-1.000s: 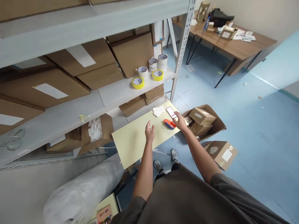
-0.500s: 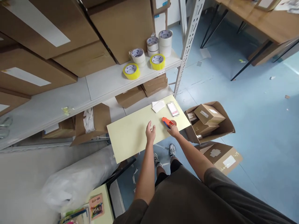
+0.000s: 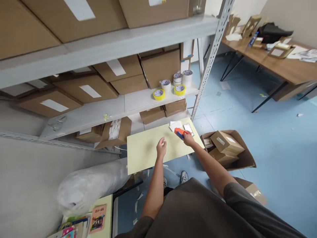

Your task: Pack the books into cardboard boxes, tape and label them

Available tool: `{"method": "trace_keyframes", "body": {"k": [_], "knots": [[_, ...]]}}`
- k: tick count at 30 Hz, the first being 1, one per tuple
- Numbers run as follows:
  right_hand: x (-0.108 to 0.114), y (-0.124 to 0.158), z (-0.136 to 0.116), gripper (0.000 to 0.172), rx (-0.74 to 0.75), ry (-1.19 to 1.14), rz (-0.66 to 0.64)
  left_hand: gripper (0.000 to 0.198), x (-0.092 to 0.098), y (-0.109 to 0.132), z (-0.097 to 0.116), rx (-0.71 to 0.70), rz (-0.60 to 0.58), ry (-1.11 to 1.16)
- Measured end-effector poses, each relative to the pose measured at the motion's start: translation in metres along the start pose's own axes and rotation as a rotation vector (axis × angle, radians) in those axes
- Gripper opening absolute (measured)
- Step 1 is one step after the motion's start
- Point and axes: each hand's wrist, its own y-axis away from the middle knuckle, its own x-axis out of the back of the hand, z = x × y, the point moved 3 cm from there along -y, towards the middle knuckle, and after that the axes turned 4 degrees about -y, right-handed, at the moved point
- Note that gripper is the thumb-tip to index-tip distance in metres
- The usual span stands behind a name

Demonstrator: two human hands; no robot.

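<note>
My right hand (image 3: 189, 138) is closed round an orange and blue tape dispenser (image 3: 179, 133), raised above the right end of a pale yellow board (image 3: 141, 148). Over the middle of that board hovers my left hand (image 3: 161, 148), empty, its fingers loosely curled and apart. White paper slips (image 3: 174, 125) lie just beyond the dispenser, at the far edge. A phone (image 3: 188, 129) with a lit white screen lies beside them, partly covered by my right hand.
Tape rolls (image 3: 158, 94) stand on the metal shelf (image 3: 138, 99) ahead, by cardboard boxes (image 3: 160, 67). An open carton (image 3: 247, 155) with smaller boxes sits on the floor to the right. Left are a plastic-wrapped bundle (image 3: 91, 185) and books (image 3: 97, 218). A wooden table (image 3: 269, 66) stands far right.
My right hand has lifted the tape dispenser toward the paper slips and phone. My left hand's fingers have curled in more. The view has tilted up, showing a higher shelf.
</note>
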Motion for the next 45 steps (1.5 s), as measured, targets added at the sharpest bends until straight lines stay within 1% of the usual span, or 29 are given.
{"method": "trace_keyframes", "body": {"k": [4,6,8,11,13,15,21,24,26,29,32,34,37,40,43,45], "knots": [[0.074,0.000,-0.053,0.042,0.239,0.127,0.065,0.042,0.027,-0.011,0.045,-0.118,-0.007,0.050],[0.104,0.008,-0.083,0.043,0.315,0.191,0.116,0.044,0.041,-0.018,0.070,-0.182,-0.013,0.082],[0.124,0.019,-0.111,0.044,0.351,0.235,0.175,0.048,0.055,-0.025,0.095,-0.247,-0.037,0.113],[0.136,0.036,-0.146,0.039,0.395,0.254,0.231,0.051,0.075,-0.033,0.127,-0.339,-0.137,0.160],[0.136,0.044,-0.163,0.037,0.432,0.238,0.237,0.051,0.088,-0.035,0.140,-0.364,-0.249,0.193],[0.134,0.051,-0.174,0.037,0.476,0.215,0.235,0.051,0.099,-0.037,0.146,-0.364,-0.336,0.227],[0.125,0.064,-0.202,0.045,0.611,0.092,0.240,0.051,0.132,-0.036,0.144,-0.355,-0.402,0.306],[0.120,0.064,-0.215,0.047,0.639,0.032,0.240,0.050,0.147,-0.036,0.142,-0.368,-0.437,0.343],[0.117,0.062,-0.223,0.049,0.632,0.010,0.234,0.046,0.156,-0.037,0.142,-0.381,-0.440,0.352],[0.110,0.057,-0.234,0.051,0.595,-0.005,0.210,0.040,0.166,-0.041,0.140,-0.404,-0.406,0.364],[0.103,0.053,-0.243,0.052,0.564,-0.010,0.201,0.039,0.174,-0.043,0.139,-0.412,-0.368,0.397],[0.098,0.051,-0.249,0.051,0.568,-0.008,0.224,0.040,0.179,-0.045,0.138,-0.396,-0.358,0.427],[0.094,0.051,-0.257,0.047,0.579,0.003,0.261,0.045,0.184,-0.049,0.136,-0.326,-0.373,0.492],[0.093,0.052,-0.263,0.043,0.572,0.028,0.271,0.053,0.189,-0.054,0.135,-0.250,-0.411,0.604],[0.093,0.052,-0.268,0.044,0.565,0.073,0.283,0.057,0.193,-0.058,0.135,-0.244,-0.440,0.626],[0.092,0.052,-0.271,0.044,0.555,0.101,0.290,0.052,0.194,-0.059,0.135,-0.267,-0.430,0.569]]}}
